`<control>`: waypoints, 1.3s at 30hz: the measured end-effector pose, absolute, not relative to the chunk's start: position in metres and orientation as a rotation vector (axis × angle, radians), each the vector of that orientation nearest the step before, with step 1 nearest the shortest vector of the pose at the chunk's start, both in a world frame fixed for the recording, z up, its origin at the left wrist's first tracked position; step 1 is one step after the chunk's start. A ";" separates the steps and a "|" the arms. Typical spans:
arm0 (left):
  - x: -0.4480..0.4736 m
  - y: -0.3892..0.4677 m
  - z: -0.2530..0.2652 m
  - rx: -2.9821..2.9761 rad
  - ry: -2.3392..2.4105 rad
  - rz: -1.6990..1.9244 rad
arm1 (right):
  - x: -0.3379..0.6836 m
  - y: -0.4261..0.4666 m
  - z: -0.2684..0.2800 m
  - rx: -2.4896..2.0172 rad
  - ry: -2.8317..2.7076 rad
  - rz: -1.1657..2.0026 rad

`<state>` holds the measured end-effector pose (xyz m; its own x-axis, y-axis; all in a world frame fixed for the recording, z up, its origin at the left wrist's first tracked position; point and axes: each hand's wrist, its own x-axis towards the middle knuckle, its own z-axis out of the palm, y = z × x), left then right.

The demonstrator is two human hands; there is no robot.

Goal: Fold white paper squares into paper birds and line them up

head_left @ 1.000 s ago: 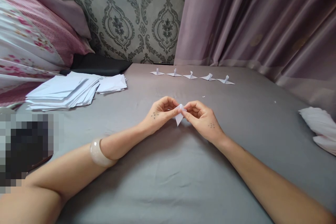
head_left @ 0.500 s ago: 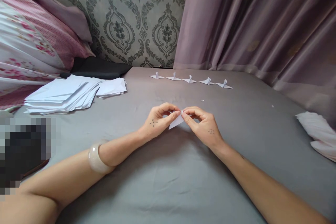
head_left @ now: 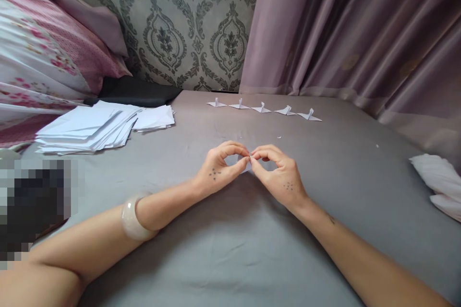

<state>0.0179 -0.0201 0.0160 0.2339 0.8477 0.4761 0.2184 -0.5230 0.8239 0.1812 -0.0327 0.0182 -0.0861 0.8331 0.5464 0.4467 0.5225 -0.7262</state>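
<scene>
A small folded piece of white paper (head_left: 246, 167) is pinched between my two hands above the grey sheet. My left hand (head_left: 222, 165) grips it from the left with thumb and fingertips together. From the right, my right hand (head_left: 279, 170) pinches the same paper, the fingertips of both hands almost touching at its top. Most of the paper is hidden behind my thumbs. Beyond my hands stands a row of several folded paper figures (head_left: 261, 108), each with flat pointed sides and an upright middle.
Stacked white paper sheets (head_left: 77, 124) lie at the left, beside a pile of smaller sheets (head_left: 154, 119). Behind them is a black flat item (head_left: 140, 91). A white cloth (head_left: 435, 177) lies at the right edge. Curtains (head_left: 306, 29) hang at the back right.
The folded paper has turned between my fingers, so its pointed lower part shows less. My fingertips have come closer together at its top.
</scene>
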 end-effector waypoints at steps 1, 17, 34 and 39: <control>0.018 -0.020 0.016 1.908 0.982 1.305 | 0.181 -0.033 0.018 -1.071 -1.729 0.446; 0.015 -0.016 0.015 2.159 0.957 1.240 | 0.182 -0.034 0.022 -1.022 -1.840 0.384; 0.015 -0.017 0.017 2.181 0.951 1.261 | 0.186 -0.034 0.024 -1.010 -1.862 0.375; 0.015 -0.016 0.016 2.214 0.949 1.248 | 0.186 -0.034 0.025 -1.023 -1.878 0.416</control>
